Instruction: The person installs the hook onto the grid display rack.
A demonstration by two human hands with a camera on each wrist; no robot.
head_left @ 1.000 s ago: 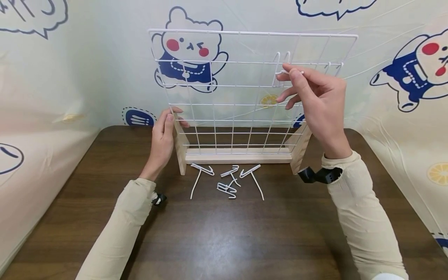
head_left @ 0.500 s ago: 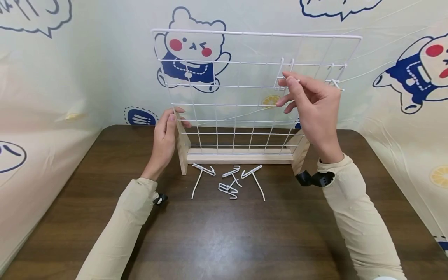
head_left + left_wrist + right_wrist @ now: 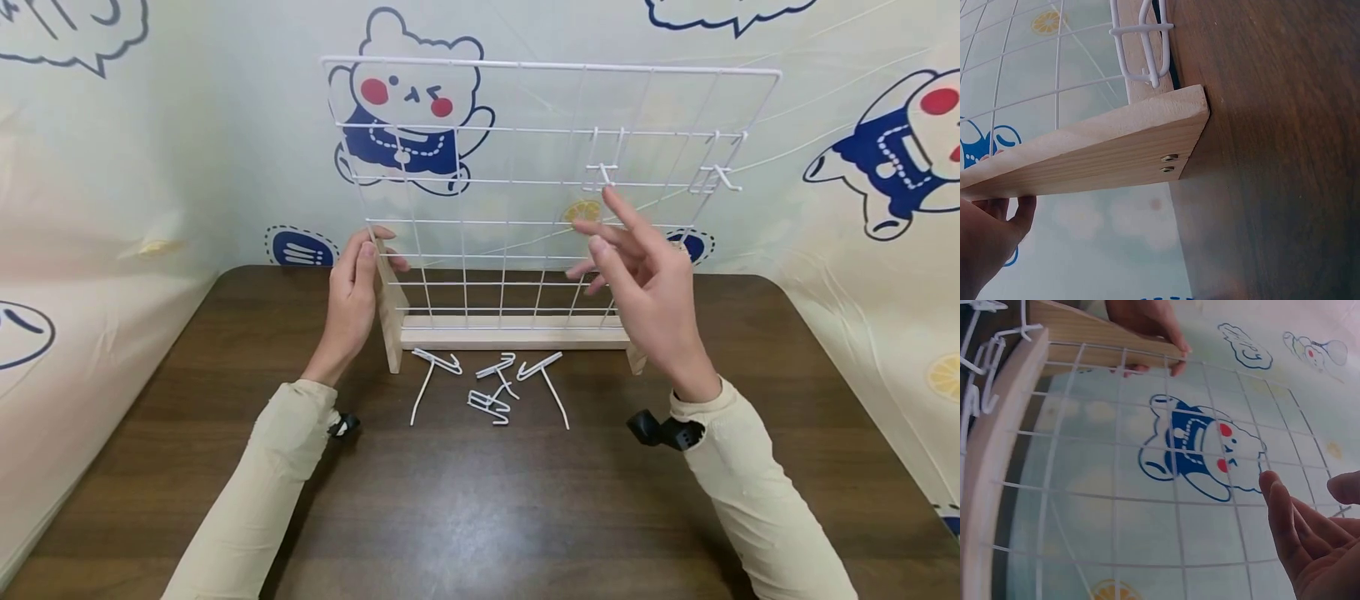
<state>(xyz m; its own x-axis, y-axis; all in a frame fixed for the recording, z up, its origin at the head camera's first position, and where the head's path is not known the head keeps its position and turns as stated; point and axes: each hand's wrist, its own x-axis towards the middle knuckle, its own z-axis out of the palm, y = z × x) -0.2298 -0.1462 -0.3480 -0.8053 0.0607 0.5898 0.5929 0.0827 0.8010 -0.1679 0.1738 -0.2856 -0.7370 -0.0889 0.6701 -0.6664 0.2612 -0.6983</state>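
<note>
A white wire grid rack with a wooden base (image 3: 513,340) stands on the table. My left hand (image 3: 351,287) grips its left wooden side panel (image 3: 1097,159), thumb in front and fingers behind. Two white wire hooks hang on the grid's right half: one hook (image 3: 604,174) near the middle right, another hook (image 3: 723,177) by the right edge. Just below the first hook is my right hand (image 3: 648,283), holding nothing, its fingers loosely spread and the index fingertip close to the prong. Whether it touches the hook cannot be told. The right wrist view shows the hand (image 3: 1316,547) before the grid.
Several loose wire hooks lie before the base, among them a left hook (image 3: 429,375), a middle hook (image 3: 489,406) and a right hook (image 3: 546,379). The brown table (image 3: 465,517) reaches back to a printed cloth (image 3: 187,167) that hangs behind and at both sides.
My right hand has let go of the hook, which now hangs on the grid, and has moved down. The left hand keeps its grip on the panel.
</note>
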